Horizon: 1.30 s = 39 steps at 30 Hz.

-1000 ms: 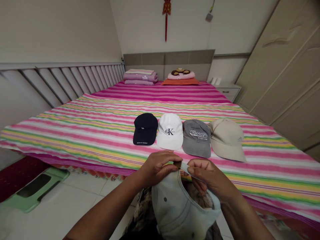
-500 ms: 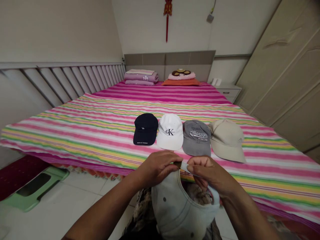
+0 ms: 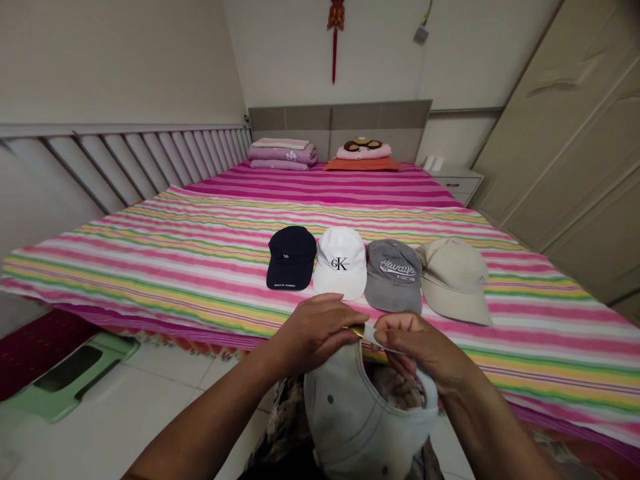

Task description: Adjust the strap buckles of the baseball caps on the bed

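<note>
A pale grey baseball cap (image 3: 345, 413) hangs over my lap at the bed's edge, its back opening facing up. My left hand (image 3: 323, 330) pinches the brass buckle (image 3: 357, 330) at the end of the cap's strap. My right hand (image 3: 413, 340) grips the light strap (image 3: 371, 335) between thumb and fingers, just right of the buckle. Beyond my hands, a row of caps lies on the striped sheet: a navy cap (image 3: 291, 257), a white cap (image 3: 341, 260), a dark grey cap (image 3: 393, 273) and a beige cap (image 3: 455, 280).
The bed is covered by a striped sheet (image 3: 150, 260). Folded purple bedding (image 3: 283, 157) and an orange pillow (image 3: 360, 165) sit by the headboard (image 3: 340, 127). A green stool (image 3: 75, 377) stands on the floor at left, and a nightstand (image 3: 456, 183) at the far right.
My left hand has tilted slightly, and more of the brass buckle shows. Both hands keep hold of the cap's strap; the caps on the bed have not moved.
</note>
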Each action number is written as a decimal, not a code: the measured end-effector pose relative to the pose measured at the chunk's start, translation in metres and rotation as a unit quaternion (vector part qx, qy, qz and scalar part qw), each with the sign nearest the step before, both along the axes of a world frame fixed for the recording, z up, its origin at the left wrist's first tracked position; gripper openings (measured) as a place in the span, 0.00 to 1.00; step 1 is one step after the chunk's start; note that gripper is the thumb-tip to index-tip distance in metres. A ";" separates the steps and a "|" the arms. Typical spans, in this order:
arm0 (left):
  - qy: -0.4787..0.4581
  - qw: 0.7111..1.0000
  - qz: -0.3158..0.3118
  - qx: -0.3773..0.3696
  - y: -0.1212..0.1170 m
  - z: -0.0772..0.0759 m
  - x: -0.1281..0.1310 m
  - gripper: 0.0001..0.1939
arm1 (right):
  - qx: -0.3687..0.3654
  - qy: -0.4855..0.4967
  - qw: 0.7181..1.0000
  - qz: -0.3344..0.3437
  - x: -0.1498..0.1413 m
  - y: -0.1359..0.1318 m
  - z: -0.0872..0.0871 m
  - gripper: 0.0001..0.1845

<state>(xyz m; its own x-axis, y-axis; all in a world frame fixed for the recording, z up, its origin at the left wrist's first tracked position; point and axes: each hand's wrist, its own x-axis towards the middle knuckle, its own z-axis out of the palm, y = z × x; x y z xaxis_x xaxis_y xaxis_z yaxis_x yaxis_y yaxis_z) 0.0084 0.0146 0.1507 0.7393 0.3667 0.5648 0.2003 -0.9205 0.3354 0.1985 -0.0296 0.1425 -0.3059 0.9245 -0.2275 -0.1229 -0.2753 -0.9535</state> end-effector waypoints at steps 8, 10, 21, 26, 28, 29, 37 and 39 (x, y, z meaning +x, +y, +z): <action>-0.017 0.999 -0.028 -0.007 -0.002 0.000 0.004 0.16 | 0.010 -0.028 0.999 0.011 -0.002 0.001 0.001 0.15; -0.049 0.998 -0.032 -0.014 -0.002 -0.002 0.006 0.16 | 0.007 -0.006 1.000 0.011 -0.004 0.001 -0.001 0.16; -0.140 0.974 -0.021 -0.175 0.000 -0.016 0.002 0.23 | -0.016 0.050 0.999 -0.006 -0.006 -0.005 -0.001 0.13; -0.173 0.940 -0.044 -0.292 0.000 -0.023 0.007 0.26 | -0.015 0.075 0.997 -0.004 -0.010 -0.003 -0.005 0.13; -0.196 0.930 -0.045 -0.308 0.001 -0.026 0.007 0.26 | -0.006 0.061 0.998 0.007 -0.007 -0.002 -0.008 0.14; -0.208 0.926 -0.045 -0.312 0.003 -0.028 0.007 0.26 | -0.001 0.055 0.998 0.018 -0.005 -0.002 -0.010 0.15; -0.236 0.897 -0.050 -0.371 0.005 -0.032 0.008 0.31 | -0.009 0.100 0.995 0.026 -0.007 -0.003 -0.010 0.12; -0.232 0.889 -0.044 -0.393 0.003 -0.032 0.009 0.32 | -0.004 0.098 0.995 0.026 -0.010 -0.002 -0.008 0.12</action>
